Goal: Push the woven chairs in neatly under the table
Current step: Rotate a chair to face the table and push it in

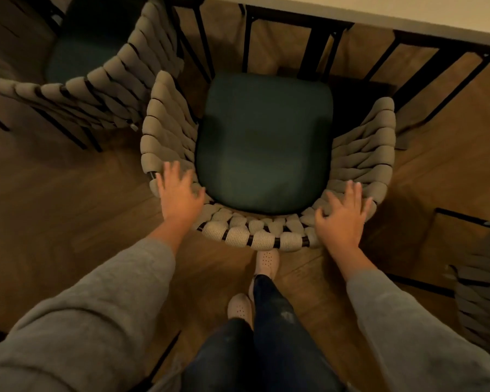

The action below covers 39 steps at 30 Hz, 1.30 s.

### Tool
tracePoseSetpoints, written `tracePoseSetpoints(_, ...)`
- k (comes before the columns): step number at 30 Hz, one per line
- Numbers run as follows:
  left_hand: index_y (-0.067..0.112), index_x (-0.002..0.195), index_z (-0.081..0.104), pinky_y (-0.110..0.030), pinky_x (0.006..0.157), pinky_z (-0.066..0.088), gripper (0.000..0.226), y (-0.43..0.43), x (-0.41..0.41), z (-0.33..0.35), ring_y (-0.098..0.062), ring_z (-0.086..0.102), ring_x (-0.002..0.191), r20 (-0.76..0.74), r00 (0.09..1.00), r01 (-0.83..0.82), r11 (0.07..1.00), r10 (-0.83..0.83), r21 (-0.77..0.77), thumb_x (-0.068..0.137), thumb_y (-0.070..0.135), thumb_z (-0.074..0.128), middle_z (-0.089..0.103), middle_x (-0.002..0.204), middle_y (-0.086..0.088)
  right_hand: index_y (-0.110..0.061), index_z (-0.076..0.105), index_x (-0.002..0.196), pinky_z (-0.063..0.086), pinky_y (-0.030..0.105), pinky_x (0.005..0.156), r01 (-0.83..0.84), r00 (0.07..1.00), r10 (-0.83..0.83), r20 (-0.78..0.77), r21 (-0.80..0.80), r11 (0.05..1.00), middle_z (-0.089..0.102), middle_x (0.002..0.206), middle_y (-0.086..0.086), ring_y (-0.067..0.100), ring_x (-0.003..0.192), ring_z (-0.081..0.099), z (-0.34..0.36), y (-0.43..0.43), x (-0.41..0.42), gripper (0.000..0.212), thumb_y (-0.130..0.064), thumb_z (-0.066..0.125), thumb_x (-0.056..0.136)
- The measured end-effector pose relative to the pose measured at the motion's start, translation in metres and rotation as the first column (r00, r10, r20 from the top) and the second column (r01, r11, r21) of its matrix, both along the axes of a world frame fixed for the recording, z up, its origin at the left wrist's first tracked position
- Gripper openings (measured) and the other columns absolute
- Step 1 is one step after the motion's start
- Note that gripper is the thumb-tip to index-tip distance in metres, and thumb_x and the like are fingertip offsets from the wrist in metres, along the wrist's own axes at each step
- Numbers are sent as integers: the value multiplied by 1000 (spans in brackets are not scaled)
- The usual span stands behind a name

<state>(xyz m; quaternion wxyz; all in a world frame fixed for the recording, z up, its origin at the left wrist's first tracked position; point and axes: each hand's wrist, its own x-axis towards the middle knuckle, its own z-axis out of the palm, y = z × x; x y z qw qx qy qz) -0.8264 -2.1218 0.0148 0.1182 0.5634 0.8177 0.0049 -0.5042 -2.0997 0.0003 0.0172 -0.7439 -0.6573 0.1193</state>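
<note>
The beige rope-woven chair with a dark green seat cushion (263, 142) stands in the middle of the frame. Its front faces the black metal legs (317, 49) of the pale surface (379, 12) that runs along the top edge. The seat lies almost wholly out from under that surface, so we judge the push is yet to do its work.

Our left hand (178, 190) and right hand (343, 210) are spread flat with straight fingers and grip nothing. They lie on the curved back rim, one at each rear corner. We set them well apart so the chair should travel straight rather than swing.

Our pale perforated clogs (267, 261) stand just behind the backrest, centred, ready to lean in.

A second woven chair (96, 80) sits at the upper left, its backrest just beside our chair's left arm, and we think that side could catch. A third woven chair (481, 292) shows at the right edge of the brown wooden floor (54, 222).
</note>
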Motion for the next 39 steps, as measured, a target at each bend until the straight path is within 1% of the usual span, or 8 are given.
tracePoseSetpoints(4,12,154,12,-49,120,11,79,14,-1,6,-31,8,148,185,808,-573,819,559,26,92,19,60,8,160,-16,-14,21,153,4,41,119,390,911,-378,-163,46,920,-1,161,13,32,148,1,9,7,-8,74,-17,60,90)
tracePoseSetpoints(6,11,153,16,-45,114,29,78,20,-7,4,-32,29,141,395,585,-763,645,709,-28,92,20,63,27,154,-16,-19,12,155,21,38,116,641,705,-624,-337,-74,764,0,162,8,33,146,13,15,13,-9,82,-12,61,90)
tracePoseSetpoints(9,7,133,46,-41,99,42,55,26,-15,7,-32,52,122,512,355,-868,479,783,-131,89,32,68,54,131,-13,-18,12,154,38,41,106,827,224,-858,-461,-376,418,32,153,13,33,136,39,22,22,-4,86,-16,68,88)
tracePoseSetpoints(11,5,127,51,-40,96,43,51,30,-21,10,-34,54,118,495,321,-875,453,808,-172,89,33,68,57,126,-15,-16,28,150,43,41,101,824,172,-880,-444,-425,375,46,142,15,33,128,48,25,25,-3,69,-13,64,90)
tracePoseSetpoints(22,8,127,52,-38,99,41,39,46,-27,6,-33,54,116,551,202,-903,372,810,-217,93,24,59,57,128,-16,-15,54,132,45,38,98,835,300,-799,-521,-261,484,59,128,12,30,119,55,51,77,-8,42,-5,52,91)
tracePoseSetpoints(30,7,134,46,-37,101,39,44,97,-21,8,-33,52,121,581,257,-864,453,772,-220,95,23,59,54,132,-16,-11,51,130,45,44,101,809,359,-788,-500,-255,530,58,128,16,34,118,54,30,118,7,42,-10,58,88)
tracePoseSetpoints(35,5,147,24,-44,110,33,70,122,-41,6,-36,39,133,542,483,-737,654,687,-172,93,29,62,37,146,-19,-13,20,151,38,39,106,751,433,-706,-560,-208,626,39,149,14,29,133,42,27,118,-28,69,-12,57,93)
tracePoseSetpoints(39,11,154,-1,-46,118,-7,91,97,-20,7,-32,-4,148,203,919,-333,941,339,-65,93,58,47,-4,161,-16,-10,7,154,6,51,120,383,903,-391,-176,-77,920,0,161,17,34,148,3,15,82,-54,78,-37,52,96)
